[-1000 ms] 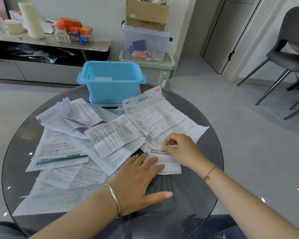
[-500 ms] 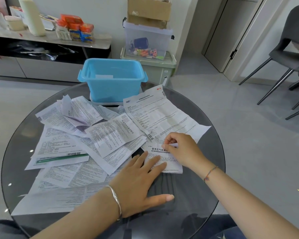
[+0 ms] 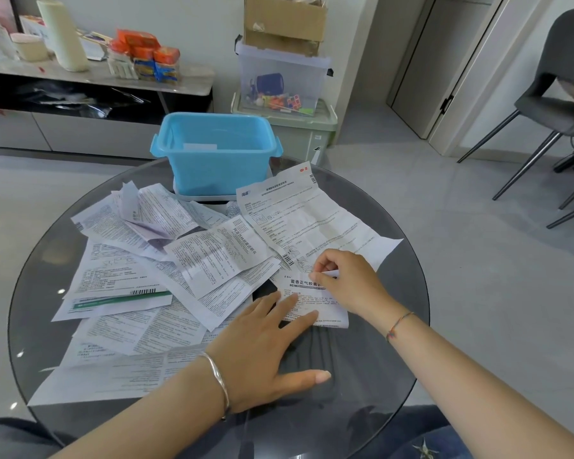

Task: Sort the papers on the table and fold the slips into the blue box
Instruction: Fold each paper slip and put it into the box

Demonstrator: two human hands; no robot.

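Note:
A small printed slip [image 3: 307, 298] lies near the front right of the round glass table [image 3: 391, 342]. My left hand [image 3: 265, 346] rests flat with straight fingers on the slip's lower left part. My right hand [image 3: 348, 279] pinches the slip's top right corner between thumb and fingers, the corner slightly lifted. A blue box [image 3: 214, 154] stands open at the table's far edge with a white slip inside. A large creased sheet [image 3: 305, 220] lies just beyond my right hand. Several other printed papers [image 3: 140, 279] overlap across the table's left half.
Behind the table stand a clear storage bin [image 3: 280, 81] on a green bin with a cardboard box on top. A low sideboard [image 3: 96, 81] with packets runs along the left wall. Grey chairs [image 3: 557, 104] stand at the right.
Both hands stay on the small slip. The right hand's pinch has lifted the slip's top corner a little. The camera has tilted slightly.

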